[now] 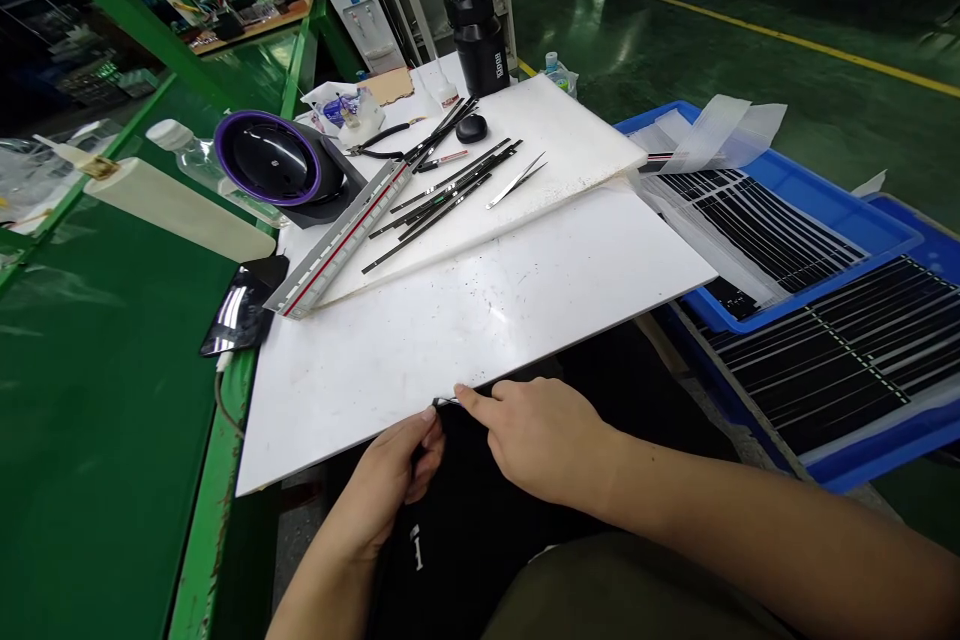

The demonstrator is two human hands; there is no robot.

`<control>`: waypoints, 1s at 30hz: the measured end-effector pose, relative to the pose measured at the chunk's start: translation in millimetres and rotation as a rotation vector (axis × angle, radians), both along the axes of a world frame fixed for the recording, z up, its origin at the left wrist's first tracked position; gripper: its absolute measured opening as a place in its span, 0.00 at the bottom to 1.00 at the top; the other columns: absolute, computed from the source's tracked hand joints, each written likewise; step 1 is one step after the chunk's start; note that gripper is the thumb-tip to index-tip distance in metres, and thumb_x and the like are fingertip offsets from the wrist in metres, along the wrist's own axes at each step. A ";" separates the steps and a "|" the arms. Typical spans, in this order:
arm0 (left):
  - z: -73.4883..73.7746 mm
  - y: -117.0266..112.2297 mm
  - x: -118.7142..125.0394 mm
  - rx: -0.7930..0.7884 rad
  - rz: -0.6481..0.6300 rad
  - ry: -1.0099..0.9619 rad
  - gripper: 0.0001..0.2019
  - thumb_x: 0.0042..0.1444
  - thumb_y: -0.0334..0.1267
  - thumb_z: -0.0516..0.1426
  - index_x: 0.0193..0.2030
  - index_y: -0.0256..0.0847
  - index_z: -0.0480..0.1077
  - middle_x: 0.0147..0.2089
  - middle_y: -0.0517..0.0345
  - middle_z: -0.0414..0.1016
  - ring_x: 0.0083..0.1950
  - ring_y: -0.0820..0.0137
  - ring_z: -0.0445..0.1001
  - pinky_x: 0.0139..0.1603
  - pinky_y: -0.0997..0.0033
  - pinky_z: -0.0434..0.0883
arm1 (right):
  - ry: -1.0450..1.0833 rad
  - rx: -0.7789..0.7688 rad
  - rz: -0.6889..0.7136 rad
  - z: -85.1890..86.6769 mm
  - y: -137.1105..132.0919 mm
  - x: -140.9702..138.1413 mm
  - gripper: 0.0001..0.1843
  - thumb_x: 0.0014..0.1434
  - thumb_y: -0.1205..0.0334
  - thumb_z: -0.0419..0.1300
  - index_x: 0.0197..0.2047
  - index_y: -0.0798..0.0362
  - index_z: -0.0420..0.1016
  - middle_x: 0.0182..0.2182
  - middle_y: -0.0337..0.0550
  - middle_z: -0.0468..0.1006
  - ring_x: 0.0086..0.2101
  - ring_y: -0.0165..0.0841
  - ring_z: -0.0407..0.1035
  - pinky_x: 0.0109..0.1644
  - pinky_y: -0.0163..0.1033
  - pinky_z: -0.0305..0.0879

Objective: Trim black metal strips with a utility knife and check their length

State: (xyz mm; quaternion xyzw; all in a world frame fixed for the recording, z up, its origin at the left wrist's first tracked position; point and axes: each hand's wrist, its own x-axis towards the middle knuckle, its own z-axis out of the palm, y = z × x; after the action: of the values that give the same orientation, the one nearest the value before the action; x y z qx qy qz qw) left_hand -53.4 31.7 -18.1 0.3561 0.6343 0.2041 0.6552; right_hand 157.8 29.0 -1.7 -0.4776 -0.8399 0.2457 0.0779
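At the near edge of the white tabletop (465, 320), my left hand (397, 465) pinches a thin black strip (445, 402) between thumb and fingers. Only a short end of the strip shows. Close beside it on the right is my right hand (544, 435), its forefinger pointing to the strip and the other fingers curled under. The thumb of that hand is hidden, so what it grips cannot be made out. Farther back, several black strips (442, 195) lie on a white foam sheet (577, 135), with tweezers (517, 180) to their right.
A metal ruler (341, 240) lies along the foam's left side, near a round black device with a purple rim (270, 160). Pliers (379, 138) and a black bottle (480, 45) stand farther back. To the right are blue trays (892, 240) of black strips.
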 end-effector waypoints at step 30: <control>1.3 -2.0 9.0 -0.150 0.194 -0.243 0.19 0.55 0.53 0.60 0.25 0.40 0.62 0.16 0.68 0.55 0.16 0.81 0.48 0.15 0.81 0.47 | 0.000 0.013 -0.050 6.6 7.4 12.5 0.31 0.64 0.66 0.47 0.69 0.45 0.61 0.38 0.42 0.81 0.30 0.38 0.73 0.30 0.41 0.59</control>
State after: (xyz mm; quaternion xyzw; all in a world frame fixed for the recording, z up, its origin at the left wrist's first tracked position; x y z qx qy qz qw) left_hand -44.4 29.7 -16.7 0.2162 0.5950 0.2600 0.7292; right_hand 170.3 36.3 4.9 -0.4981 -0.8292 0.2383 0.0872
